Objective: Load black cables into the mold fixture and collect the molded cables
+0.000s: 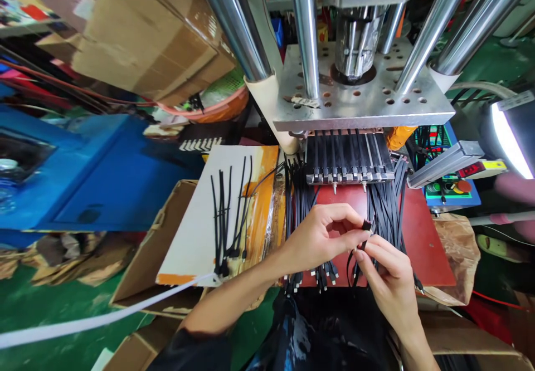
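Observation:
Both hands meet over the red work surface (426,237). My left hand (320,234) pinches a black cable (366,226) by its end between thumb and forefinger. Close against it, my right hand (387,268) grips the same cable just below, fingertips pressed together. Some of the cable end is hidden by the fingers. Behind the hands sits a metal fixture (351,156) holding a row of black cables with connectors along its front edge. A bundle of black cables (384,209) lies right of the hands, and another bundle (295,193) lies to the left.
A press with a thick steel plate (363,109) and shiny columns stands over the fixture. Several black cables (221,215) lie on a white board (188,220) at left. A control box (455,190) and a bright lamp (512,137) are at right. Cardboard boxes (150,248) flank the bench.

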